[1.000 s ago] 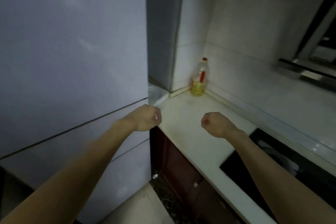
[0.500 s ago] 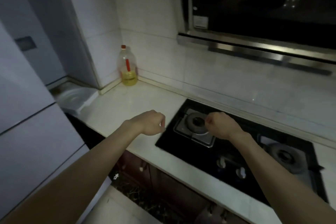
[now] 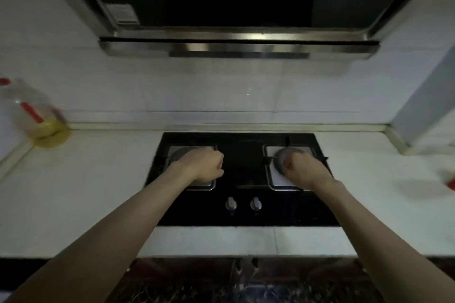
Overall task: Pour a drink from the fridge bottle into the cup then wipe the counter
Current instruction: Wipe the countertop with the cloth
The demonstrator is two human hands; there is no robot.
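Observation:
Both my arms reach out over a white counter (image 3: 81, 194). My left hand (image 3: 203, 166) is a closed fist holding nothing, above the left burner. My right hand (image 3: 304, 172) is also a fist with nothing in it, above the right burner. No fridge, drink bottle or cup is in view. A blurred red and white thing (image 3: 450, 181) lies at the counter's far right edge; I cannot tell what it is.
A black two-burner gas hob (image 3: 243, 179) with two knobs (image 3: 242, 203) is set in the counter. A clear oil bottle (image 3: 37, 115) with a red cap stands in the back left corner. A steel range hood (image 3: 236, 47) hangs above the tiled wall.
The view has swung right, from the fridge door and counter corner to the hob seen head-on. The oil bottle has slid to the left edge. Both hands stay fisted and empty.

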